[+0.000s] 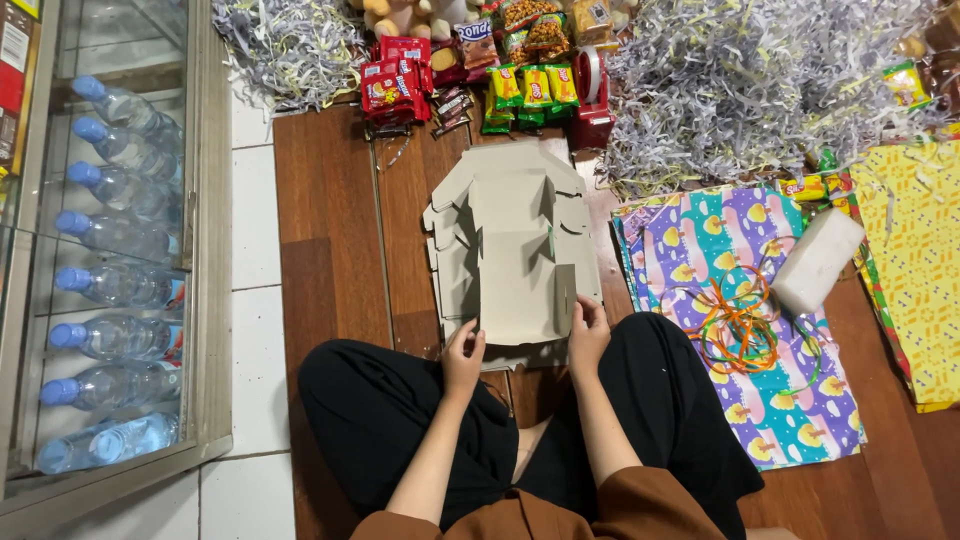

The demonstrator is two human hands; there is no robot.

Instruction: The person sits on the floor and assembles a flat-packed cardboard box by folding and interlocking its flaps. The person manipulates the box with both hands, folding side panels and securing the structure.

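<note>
A flat, unfolded grey cardboard box blank (512, 250) lies on top of a stack of like blanks on the wooden floor in front of my crossed legs. My left hand (463, 357) grips its near left edge. At the near right edge my right hand (587, 333) pinches a raised side flap. Both hands hold the same top sheet.
Colourful wrapping paper (745, 300) lies to the right with rubber bands (740, 325) and a white block (817, 260) on it. Snack packets (470, 70), a red tape dispenser (592, 95) and shredded paper (740, 80) lie beyond. A glass cabinet of water bottles (110, 270) stands left.
</note>
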